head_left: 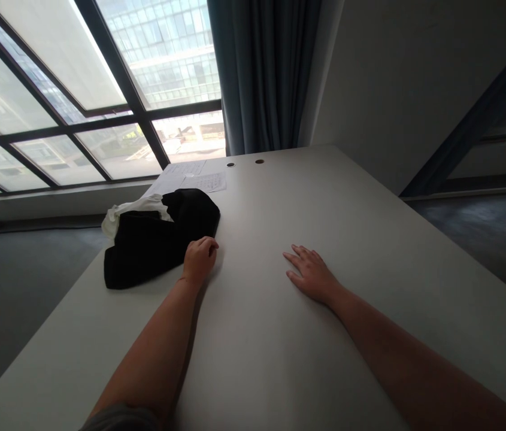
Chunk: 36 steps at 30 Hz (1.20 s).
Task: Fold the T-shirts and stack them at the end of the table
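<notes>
Bare forearms (156, 353) reach forward — left hand (200, 258) loosely curled, right hand (313, 274) palm down and spread.

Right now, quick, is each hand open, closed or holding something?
Left hand: fingers curled beside the black cloth; whether it grips anything can't be told.
Right hand: open, fingers spread above or on the white table, nothing held.

Ahead of you, on the left, there is a large window (93, 90); beside it hangs a blue curtain (264, 75), and near both lie some marked papers (206, 181).
</notes>
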{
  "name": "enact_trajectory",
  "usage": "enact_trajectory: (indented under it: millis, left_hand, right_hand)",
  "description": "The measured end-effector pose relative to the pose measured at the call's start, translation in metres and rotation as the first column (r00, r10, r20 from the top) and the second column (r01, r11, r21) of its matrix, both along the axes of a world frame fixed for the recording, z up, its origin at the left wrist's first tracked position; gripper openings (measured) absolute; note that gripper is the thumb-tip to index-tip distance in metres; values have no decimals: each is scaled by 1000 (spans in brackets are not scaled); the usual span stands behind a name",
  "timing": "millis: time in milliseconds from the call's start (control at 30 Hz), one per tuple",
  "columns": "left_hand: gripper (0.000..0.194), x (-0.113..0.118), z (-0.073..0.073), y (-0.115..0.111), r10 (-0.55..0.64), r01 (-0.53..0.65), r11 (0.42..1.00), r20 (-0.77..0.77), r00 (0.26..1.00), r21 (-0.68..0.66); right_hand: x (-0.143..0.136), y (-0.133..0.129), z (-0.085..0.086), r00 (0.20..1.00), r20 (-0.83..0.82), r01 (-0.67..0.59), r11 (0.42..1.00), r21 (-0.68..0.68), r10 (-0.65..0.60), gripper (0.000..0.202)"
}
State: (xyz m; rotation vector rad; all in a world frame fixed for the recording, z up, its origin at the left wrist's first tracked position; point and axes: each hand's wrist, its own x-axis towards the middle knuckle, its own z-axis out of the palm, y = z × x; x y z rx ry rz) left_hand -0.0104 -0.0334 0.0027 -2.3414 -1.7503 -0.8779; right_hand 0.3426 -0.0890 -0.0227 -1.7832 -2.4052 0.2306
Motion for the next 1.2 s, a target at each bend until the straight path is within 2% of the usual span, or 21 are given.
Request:
enact_trajectory:
  millis: [67, 133, 200, 267, 333, 400, 467, 533, 600, 800, 1000, 1200]
  left_hand:
    - [19, 4, 3, -2, -1, 0, 1000, -45, 999, -22]
    - [23, 5, 7, -3, 125, -124, 992, -51, 991, 11]
    - [41, 2, 10, -4, 296, -294, 954, -32, 955, 52]
    - [65, -3, 9, -2, 419, -417, 907, -24, 908, 63]
    - [81, -9, 6, 1, 474, -473, 881, -36, 880, 22]
    - [87, -13, 1, 5, 483, -486, 870, -61, 874, -80]
    - [88, -17, -3, 9, 468, -476, 861, -86, 880, -181]
    - [88, -18, -5, 12, 452, -463, 860, -100, 886, -215]
    - [82, -18, -6, 12, 432, -445, 873, -108, 896, -199]
    - [46, -12, -1, 9, 330, -339, 932, -80, 940, -132]
    - [40, 1, 4, 2, 98, -109, 985, -86, 991, -136]
    - [37, 26, 8, -14, -197, 161, 969, -189, 962, -190]
  right_hand:
    - [0, 0, 0, 1000, 0, -2, 1000, 2, 2, 60]
    - [0, 0, -1, 1000, -3, -4, 1000, 6, 4, 59]
    - [1, 0, -1, 1000, -7, -6, 1000, 12, 6, 59]
    - [1, 0, -2, 1000, -7, -11, 1000, 17, 11, 59]
    - [1, 0, -3, 1000, -3, -13, 1000, 20, 13, 59]
    - [2, 1, -4, 1000, -1, -11, 1000, 24, 11, 59]
    - [1, 1, -5, 1000, -2, -11, 1000, 29, 11, 59]
    - [1, 1, -5, 1000, -4, -10, 1000, 27, 11, 59]
    - [0, 0, -4, 1000, -4, -6, 1000, 21, 6, 59]
    - [-1, -1, 0, 1000, 2, -1, 1000, 12, 1, 59]
    - [-1, -1, 0, 1000, -1, 0, 1000, 11, 0, 59]
    - [-1, -2, 3, 1000, -3, 6, 1000, 1, -6, 59]
